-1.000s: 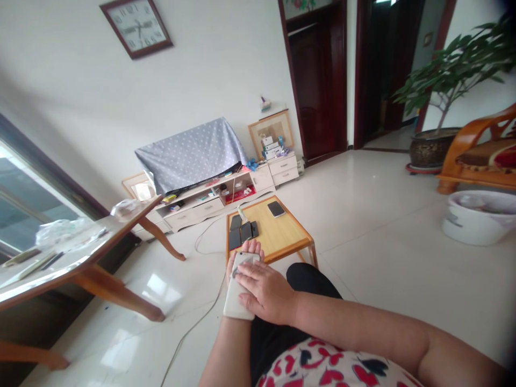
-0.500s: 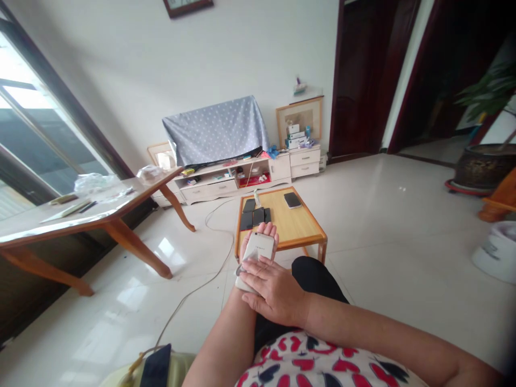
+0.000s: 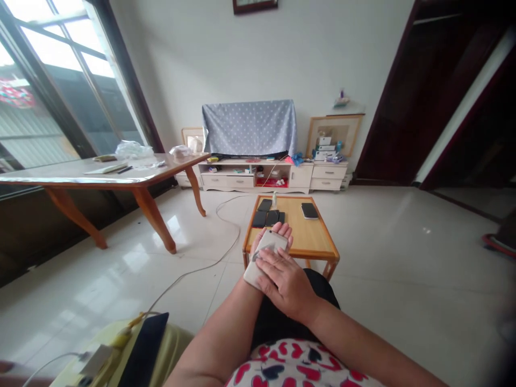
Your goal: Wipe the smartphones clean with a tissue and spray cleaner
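A pale smartphone (image 3: pixel 252 273) lies back side up across my left palm and wrist. My left hand (image 3: pixel 282 231) supports it from below, fingertips showing past its far end. Over the phone rests my right hand (image 3: pixel 284 277), its fingers on a small grey cloth or wipe (image 3: pixel 264 251) pressed against the phone's back. Beyond my hands, several dark phones (image 3: pixel 272 217) lie grouped at the left of the small wooden table (image 3: pixel 302 236), with a small pale bottle (image 3: pixel 274 200) behind them. Another dark phone (image 3: pixel 309 210) is at the table's right side.
A long table (image 3: pixel 161 174) with plastic bags stands at the left. A cable (image 3: pixel 193 270) crosses the floor to a yellow-green stool (image 3: pixel 177 344) bearing a dark flat device and a charger. A white cabinet (image 3: pixel 300 177) lines the wall.
The head view has turned left and tilted. My right fingers and the grey cloth have moved up the phone, away from its lower left edge.
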{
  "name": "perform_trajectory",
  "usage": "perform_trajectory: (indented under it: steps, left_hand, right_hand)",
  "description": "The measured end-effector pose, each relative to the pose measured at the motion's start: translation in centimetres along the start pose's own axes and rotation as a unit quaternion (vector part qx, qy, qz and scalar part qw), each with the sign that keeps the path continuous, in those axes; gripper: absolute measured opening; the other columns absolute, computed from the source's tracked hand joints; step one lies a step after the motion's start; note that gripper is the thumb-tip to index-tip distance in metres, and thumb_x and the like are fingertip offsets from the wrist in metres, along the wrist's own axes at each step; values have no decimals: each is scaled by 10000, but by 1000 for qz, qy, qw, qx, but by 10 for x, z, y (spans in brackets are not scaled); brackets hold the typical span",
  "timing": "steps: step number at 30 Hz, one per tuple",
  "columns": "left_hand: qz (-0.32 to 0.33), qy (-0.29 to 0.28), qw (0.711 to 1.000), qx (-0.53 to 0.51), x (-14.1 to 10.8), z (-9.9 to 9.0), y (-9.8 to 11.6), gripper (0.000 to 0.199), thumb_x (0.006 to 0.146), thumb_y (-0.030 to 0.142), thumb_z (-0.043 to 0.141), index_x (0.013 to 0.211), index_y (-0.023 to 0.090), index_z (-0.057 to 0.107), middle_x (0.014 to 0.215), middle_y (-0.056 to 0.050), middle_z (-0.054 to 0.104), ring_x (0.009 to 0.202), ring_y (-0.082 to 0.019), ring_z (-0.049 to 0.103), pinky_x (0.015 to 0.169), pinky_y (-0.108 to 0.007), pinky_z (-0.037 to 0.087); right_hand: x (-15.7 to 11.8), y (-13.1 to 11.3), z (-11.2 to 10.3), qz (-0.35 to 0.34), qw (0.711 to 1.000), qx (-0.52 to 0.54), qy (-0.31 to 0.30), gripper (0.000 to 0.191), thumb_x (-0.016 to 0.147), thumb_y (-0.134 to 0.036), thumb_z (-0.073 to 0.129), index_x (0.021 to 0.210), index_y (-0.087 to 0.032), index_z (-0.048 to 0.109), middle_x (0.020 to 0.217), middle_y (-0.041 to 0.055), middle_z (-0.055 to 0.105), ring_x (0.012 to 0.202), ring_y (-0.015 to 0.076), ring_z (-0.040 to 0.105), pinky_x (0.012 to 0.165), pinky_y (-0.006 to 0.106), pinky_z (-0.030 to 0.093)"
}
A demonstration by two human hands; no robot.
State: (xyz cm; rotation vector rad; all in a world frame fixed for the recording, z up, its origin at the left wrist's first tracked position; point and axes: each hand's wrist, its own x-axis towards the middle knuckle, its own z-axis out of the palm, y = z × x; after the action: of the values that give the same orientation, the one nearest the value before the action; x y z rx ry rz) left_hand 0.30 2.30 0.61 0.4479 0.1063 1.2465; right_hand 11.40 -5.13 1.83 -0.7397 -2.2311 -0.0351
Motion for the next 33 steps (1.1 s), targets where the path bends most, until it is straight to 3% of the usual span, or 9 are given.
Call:
perform_trajectory:
  steps: [4,9,15,21,26,30,33]
  left_hand:
    - [6,20,1000,-6,2,-1,10,455,981,452,442,1282,180,649,1406,-118,660,1460,-270,450,1246,-477,290]
    - [14,11,999,-38,4,-2,18,409,984,411,456,1252,181,663,1390,-118,673,1458,-261,453,1227,-462,332]
    - [34,-15,999,-28,6,0,15,430,978,446,473,1188,149,703,1319,-147,711,1410,-283,514,1220,-450,335]
    - [22,-17,998,-59,4,-1,15,383,996,396,473,1166,157,719,1316,-131,718,1437,-257,482,1228,-438,335]
    - [28,0,999,-44,5,5,13,386,977,422,508,1133,152,736,1283,-141,733,1416,-275,507,1212,-436,363]
    - [16,3,999,-46,3,9,15,365,995,383,471,1104,172,748,1289,-120,734,1437,-257,483,1216,-422,363]
    - [14,-1,999,-31,4,8,14,380,1001,393,451,1102,177,747,1281,-116,738,1414,-270,511,1206,-445,375]
  right_hand:
    - [2,6,-3,44,998,-28,39,401,1027,-298,529,1379,-129,621,1451,181,584,1380,310,523,1193,571,358]
    - [-6,-12,-4,-47,998,27,-25,428,1005,-362,573,1388,-176,607,1454,125,595,1389,284,515,1196,536,378]
    - [-4,7,-11,7,998,-38,54,400,1012,-261,540,1389,-141,600,1433,171,601,1362,313,542,1160,589,408]
    - [-18,-8,-8,-93,995,-13,-18,449,981,-298,581,1407,-156,580,1441,137,602,1368,301,538,1152,541,448]
    - [-11,0,-8,6,996,-60,66,397,1007,-226,519,1387,-145,598,1425,170,607,1348,319,556,1121,583,468]
    - [-10,-9,-6,-87,996,-9,25,426,974,-285,559,1367,-133,618,1411,162,622,1341,322,564,1084,526,524]
    - [-7,-8,-7,-71,997,-10,36,405,982,-252,543,1368,-160,624,1398,143,636,1328,312,578,1106,542,500]
